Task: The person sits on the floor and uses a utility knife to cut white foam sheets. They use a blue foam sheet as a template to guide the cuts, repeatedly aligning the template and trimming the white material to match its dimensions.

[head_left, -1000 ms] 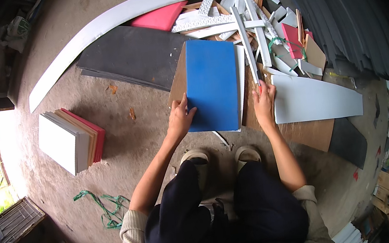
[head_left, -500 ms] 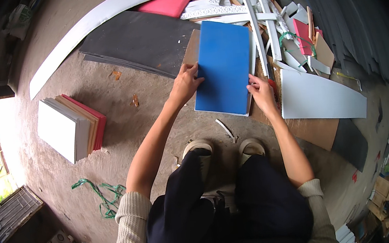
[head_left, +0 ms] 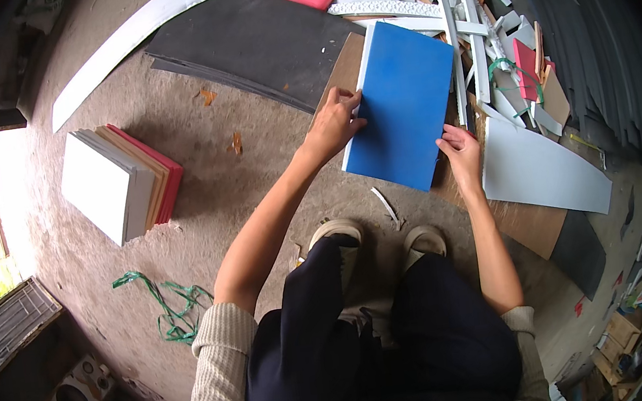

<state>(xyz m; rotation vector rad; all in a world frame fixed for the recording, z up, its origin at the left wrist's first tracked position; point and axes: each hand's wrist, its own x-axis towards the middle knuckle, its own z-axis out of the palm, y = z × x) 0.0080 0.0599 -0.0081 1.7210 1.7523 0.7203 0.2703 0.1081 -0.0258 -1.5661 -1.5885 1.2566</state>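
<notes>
Left hand (head_left: pixel 334 124) and right hand (head_left: pixel 459 151) gripping blue panel (head_left: pixel 403 104), stacked boards (head_left: pixel 119 180) nearby on floor (head_left: pixel 242 201)

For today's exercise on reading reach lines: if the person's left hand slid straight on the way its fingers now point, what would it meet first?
The left hand already grips the blue panel's left edge, fingers pointing up-right. Straight on, it would probably cross that panel first, then the white strips beyond; depth is unclear.

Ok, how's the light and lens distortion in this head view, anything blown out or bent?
Head view: daylight blows out the left rim by the stacked boards; fisheye bends the long white strip into an arc; corners vignette to black; the blue panel between left hand and right hand is sharp, evenly lit.
</notes>
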